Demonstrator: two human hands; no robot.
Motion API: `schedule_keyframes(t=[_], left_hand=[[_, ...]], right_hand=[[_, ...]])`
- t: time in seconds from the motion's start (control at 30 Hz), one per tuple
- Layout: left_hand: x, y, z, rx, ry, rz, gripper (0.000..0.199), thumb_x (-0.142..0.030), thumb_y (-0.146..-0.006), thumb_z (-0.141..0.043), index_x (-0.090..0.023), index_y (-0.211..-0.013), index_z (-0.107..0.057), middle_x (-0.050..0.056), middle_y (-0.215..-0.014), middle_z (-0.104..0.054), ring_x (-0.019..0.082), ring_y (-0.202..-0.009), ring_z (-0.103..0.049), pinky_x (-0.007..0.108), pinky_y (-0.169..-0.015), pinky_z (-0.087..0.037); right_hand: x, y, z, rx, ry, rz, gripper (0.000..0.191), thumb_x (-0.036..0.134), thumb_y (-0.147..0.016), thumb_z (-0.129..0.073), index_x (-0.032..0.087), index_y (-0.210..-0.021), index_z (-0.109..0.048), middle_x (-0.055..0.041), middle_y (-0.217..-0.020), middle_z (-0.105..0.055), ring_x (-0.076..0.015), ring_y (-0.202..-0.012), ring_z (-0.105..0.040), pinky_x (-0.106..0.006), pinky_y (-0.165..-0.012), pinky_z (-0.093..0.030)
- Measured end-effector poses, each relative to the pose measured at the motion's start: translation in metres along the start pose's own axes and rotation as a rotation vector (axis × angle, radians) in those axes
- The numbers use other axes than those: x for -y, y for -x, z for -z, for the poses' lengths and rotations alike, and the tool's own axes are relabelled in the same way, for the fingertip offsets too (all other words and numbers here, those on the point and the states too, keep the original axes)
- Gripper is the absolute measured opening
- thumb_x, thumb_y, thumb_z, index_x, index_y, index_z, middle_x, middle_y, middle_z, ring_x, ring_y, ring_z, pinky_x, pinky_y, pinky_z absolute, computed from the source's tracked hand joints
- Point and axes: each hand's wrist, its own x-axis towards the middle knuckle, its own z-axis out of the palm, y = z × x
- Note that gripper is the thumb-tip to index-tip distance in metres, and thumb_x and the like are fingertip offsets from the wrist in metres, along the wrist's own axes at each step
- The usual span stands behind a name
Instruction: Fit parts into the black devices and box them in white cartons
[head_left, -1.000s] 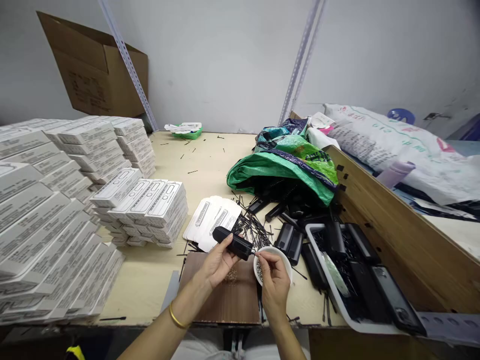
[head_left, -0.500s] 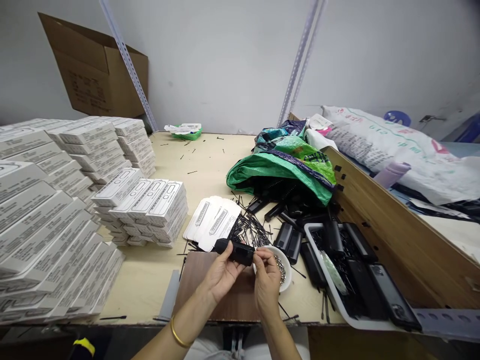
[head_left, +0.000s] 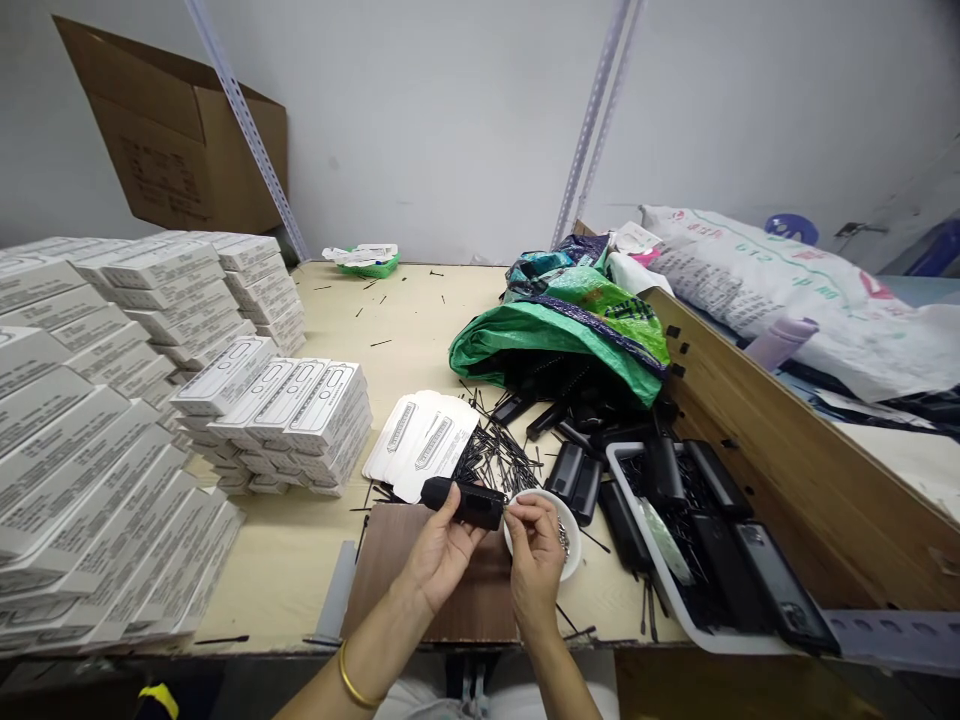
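My left hand point(head_left: 446, 545) is closed round a black handheld device point(head_left: 471, 503), held nearly level above a brown board point(head_left: 390, 570). My right hand point(head_left: 535, 545) pinches at the device's right end; a tiny shiny bit shows at the fingertips, too small to name. Just behind the right hand stands a white bowl point(head_left: 572, 560) with small metal pieces in it, partly hidden by the fingers. Flat white printed cards point(head_left: 420, 440) and a pile of thin black sticks point(head_left: 499, 455) lie beyond the device.
Stacks of white boxes point(head_left: 322, 400) fill the left. At right, a white tray point(head_left: 701, 635) holds black devices and sticks, beside a wooden board wall point(head_left: 787, 450). A green bag point(head_left: 525, 335) spills black devices. A small green basket point(head_left: 375, 268) sits at the back.
The view has shifted slightly. Both hands stay at the device, and a little more of the shiny bit shows between the right fingertips and the device's end.
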Motion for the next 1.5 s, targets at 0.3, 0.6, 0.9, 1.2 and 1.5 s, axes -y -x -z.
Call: schedule_keyframes(t=[0.3,0.6,0.9,1.2,1.5], left_hand=[[0.0,-0.002,0.018,0.042,-0.082,-0.152,0.015,-0.01,-0.089,-0.052,-0.012,-0.101,-0.06,0.012,-0.104,-0.069,0.022,-0.096,-0.067,0.04,-0.09,-0.054],[-0.013,0.003,0.017,0.12,-0.175,-0.184,0.018,-0.014,-0.084,-0.061,-0.011,-0.102,-0.062,0.012,-0.104,-0.069,0.023,-0.099,-0.065,0.041,-0.094,-0.051],[-0.016,0.01,0.015,0.143,-0.289,-0.188,0.035,-0.018,-0.08,-0.068,-0.015,-0.112,-0.055,0.01,-0.107,-0.068,0.022,-0.1,-0.064,0.04,-0.092,-0.051],[-0.02,0.015,0.021,0.162,-0.453,-0.191,0.045,-0.019,-0.075,-0.073,-0.019,-0.115,-0.052,0.009,-0.111,-0.067,0.021,-0.097,-0.065,0.036,-0.087,-0.053],[-0.028,0.017,0.006,0.045,-0.384,-0.327,0.046,-0.017,-0.071,-0.075,-0.018,-0.113,-0.054,0.008,-0.101,-0.07,0.024,-0.101,-0.064,0.038,-0.088,-0.053]], right_hand=[[-0.013,0.008,-0.008,0.044,0.019,0.187,0.012,0.022,-0.088,-0.052,0.02,-0.08,-0.061,-0.0038,-0.088,-0.06,-0.018,-0.086,-0.057,-0.035,-0.08,-0.043],[-0.009,0.016,0.003,0.19,0.025,0.059,0.015,0.025,-0.088,-0.052,0.02,-0.1,-0.057,-0.0065,-0.1,-0.06,-0.0189,-0.094,-0.057,-0.034,-0.082,-0.046],[0.012,0.003,0.012,0.314,0.207,0.276,0.015,0.018,-0.09,-0.046,0.022,-0.083,-0.059,-0.0052,-0.09,-0.063,-0.0197,-0.088,-0.058,-0.034,-0.079,-0.044],[0.003,0.012,0.018,0.439,0.264,0.211,0.018,0.019,-0.09,-0.042,0.021,-0.078,-0.055,-0.0035,-0.081,-0.059,-0.0183,-0.079,-0.056,-0.03,-0.072,-0.043],[-0.006,0.013,0.034,0.509,0.362,0.078,0.015,0.027,-0.086,-0.052,0.021,-0.099,-0.058,-0.0055,-0.092,-0.062,-0.0202,-0.086,-0.058,-0.031,-0.076,-0.046]])
